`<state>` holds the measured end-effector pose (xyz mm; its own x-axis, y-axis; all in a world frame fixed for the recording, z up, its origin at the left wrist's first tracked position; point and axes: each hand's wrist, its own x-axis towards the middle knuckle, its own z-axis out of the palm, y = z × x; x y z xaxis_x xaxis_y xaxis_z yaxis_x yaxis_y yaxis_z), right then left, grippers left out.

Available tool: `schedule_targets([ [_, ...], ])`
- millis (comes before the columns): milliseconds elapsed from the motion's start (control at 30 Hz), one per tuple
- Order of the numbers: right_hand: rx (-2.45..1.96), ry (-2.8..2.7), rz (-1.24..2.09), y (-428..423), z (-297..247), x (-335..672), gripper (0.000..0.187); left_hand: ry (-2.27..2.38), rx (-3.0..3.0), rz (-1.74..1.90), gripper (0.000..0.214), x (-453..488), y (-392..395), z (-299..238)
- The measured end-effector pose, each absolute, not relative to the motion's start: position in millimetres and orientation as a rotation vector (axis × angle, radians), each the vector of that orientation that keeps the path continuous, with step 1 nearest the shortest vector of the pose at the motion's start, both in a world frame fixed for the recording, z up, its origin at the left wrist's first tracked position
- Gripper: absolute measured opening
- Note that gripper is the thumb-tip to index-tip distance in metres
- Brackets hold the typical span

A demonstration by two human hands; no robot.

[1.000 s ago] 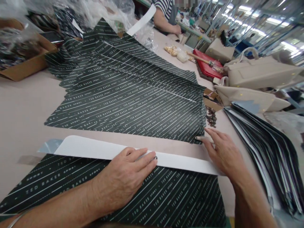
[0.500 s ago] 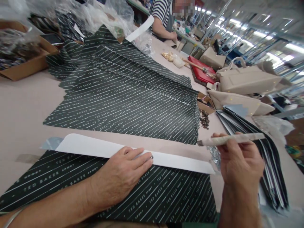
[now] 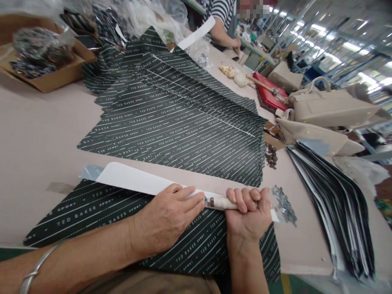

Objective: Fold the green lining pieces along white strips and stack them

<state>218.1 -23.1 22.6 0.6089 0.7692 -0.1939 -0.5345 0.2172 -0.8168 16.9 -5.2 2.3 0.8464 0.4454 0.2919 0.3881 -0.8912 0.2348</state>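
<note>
My left hand lies flat across a long white strip, holding it down on a dark green striped fabric panel. A small shiny metal piece sits by its fingertips. My right hand is wrapped round a slim hand tool with a whitish taped handle. The tool lies low over the strip, its end at the metal piece; whether it presses on it I cannot tell. Right of this hand is a scatter of flat grey metal pieces.
More striped panels are stacked behind the strip. At right lie a dark folded stack, small brown metal pieces and beige bags. A cardboard box stands far left. Another person works at the back.
My right hand has come left and down from beside the strip, bringing the tool's end to the metal piece. Its fingers now wrap the handle. My left hand stays on the strip.
</note>
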Motion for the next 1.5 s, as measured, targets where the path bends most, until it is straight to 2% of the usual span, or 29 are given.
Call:
schedule_targets([
  [133, -1.057, -0.447, 0.893, -18.2, 20.5, 216.2, 0.056, 0.661, 2.838, 0.525, 0.029, 17.4, -4.4, 3.5],
  [500, -1.002, -0.617, 0.983, -11.6, 31.3, 207.1, 0.048, 0.654, 2.736, 0.522, 0.033, 17.6, -3.4, 1.2],
  [700, -0.958, -1.088, 1.117, -14.8, 42.8, 195.3, 0.044, 0.661, 2.704, 0.567, 0.03, 18.7, -2.6, -1.7],
  [867, -0.897, -1.545, 1.045, -18.5, 45.1, 188.3, 0.034, 0.642, 2.708, 0.624, 0.031, 17.2, -4.8, -2.9],
  [1033, -1.104, -1.531, 0.965, -14.7, 44.8, 187.0, 0.04, 0.655, 2.693, 0.554, 0.023, 16.1, -5.6, -1.1],
  [1167, -1.288, -1.415, 0.995, 4.0, 54.0, 176.6, 0.045, 0.622, 2.713, 0.42, 0.029, 15.4, -4.9, -1.4],
  [1500, -1.441, -1.84, 0.861, 24.5, 58.0, 136.0, 0.046, 0.704, 2.773, 0.532, 0.028, 23.7, -8.9, -19.5],
])
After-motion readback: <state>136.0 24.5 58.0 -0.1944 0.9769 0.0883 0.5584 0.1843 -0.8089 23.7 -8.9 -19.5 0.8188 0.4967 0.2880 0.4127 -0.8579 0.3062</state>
